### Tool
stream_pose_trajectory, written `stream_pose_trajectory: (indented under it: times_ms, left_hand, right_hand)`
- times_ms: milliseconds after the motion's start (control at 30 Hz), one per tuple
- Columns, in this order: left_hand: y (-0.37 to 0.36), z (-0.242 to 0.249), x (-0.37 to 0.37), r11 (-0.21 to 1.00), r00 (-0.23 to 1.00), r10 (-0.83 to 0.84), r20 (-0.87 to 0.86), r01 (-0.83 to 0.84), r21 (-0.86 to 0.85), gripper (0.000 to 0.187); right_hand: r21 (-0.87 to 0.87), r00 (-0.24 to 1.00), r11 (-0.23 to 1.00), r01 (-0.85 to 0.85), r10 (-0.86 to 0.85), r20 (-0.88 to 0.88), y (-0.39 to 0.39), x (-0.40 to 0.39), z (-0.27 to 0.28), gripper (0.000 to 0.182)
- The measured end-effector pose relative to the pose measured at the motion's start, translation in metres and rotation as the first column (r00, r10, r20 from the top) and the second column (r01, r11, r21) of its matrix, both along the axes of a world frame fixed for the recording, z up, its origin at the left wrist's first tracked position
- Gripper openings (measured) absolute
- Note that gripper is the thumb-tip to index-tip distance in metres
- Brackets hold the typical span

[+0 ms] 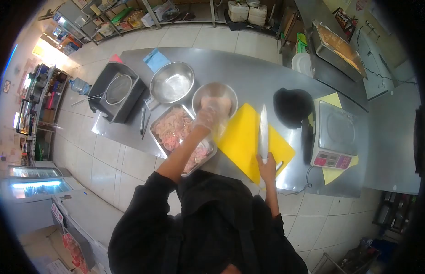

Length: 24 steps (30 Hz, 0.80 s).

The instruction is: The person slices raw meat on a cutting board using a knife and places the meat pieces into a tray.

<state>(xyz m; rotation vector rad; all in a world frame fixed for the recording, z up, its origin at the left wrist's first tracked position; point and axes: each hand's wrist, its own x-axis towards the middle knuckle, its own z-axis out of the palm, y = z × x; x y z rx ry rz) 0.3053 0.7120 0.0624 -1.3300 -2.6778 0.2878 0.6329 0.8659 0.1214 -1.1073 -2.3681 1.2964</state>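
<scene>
In the head view my left hand [209,116], in a clear plastic glove, reaches into a round steel bowl [233,93] with pale raw meat [223,103] in it. The fingers blend with the meat, so their grip does not show. My right hand [268,168] is closed around the handle of a large knife [263,134]. The blade points away from me, over a yellow cutting board [240,144]. Beneath my left forearm is a steel tray [152,132] filled with raw cut meat [173,125].
Left on the steel table [221,59] are another steel bowl [172,82], a grey tub [137,93] with a strainer [119,89] and a marker [143,119]. A black object [292,107] and a digital scale [336,132] stand right, with a cord [308,178] near the front edge.
</scene>
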Motion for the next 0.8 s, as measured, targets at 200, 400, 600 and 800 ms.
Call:
stream_pose_trajectory:
  times_ms: [200, 400, 600, 800]
  left_hand:
    - [0.002, 0.114, 0.027, 0.977, 0.925, -0.01, 0.379, -0.072, 0.201, 0.024]
    - [-0.001, 0.048, -0.011, 0.973, 0.973, -0.231, -0.021, 0.23, -0.02, 0.024]
    - [0.01, 0.031, -0.054, 0.917, 0.858, -0.388, -0.336, 0.395, -0.049, 0.02]
    - [0.009, 0.073, -0.083, 0.938, 0.928, -0.348, 0.133, 0.343, 0.058, 0.031]
  right_hand:
    - [-0.041, 0.998, 0.999, 0.032, -0.034, -0.062, 0.001, 0.003, -0.009, 0.036]
    - [-0.195, 0.993, 0.975, 0.109, -0.116, -0.024, 0.001, -0.001, 0.0, 0.03]
    - [-0.203, 0.986, 0.972, 0.123, -0.143, -0.089, -0.001, 0.007, -0.016, 0.03]
    - [-0.186, 0.975, 0.976, 0.116, -0.148, -0.169, -0.003, 0.009, -0.017, 0.031]
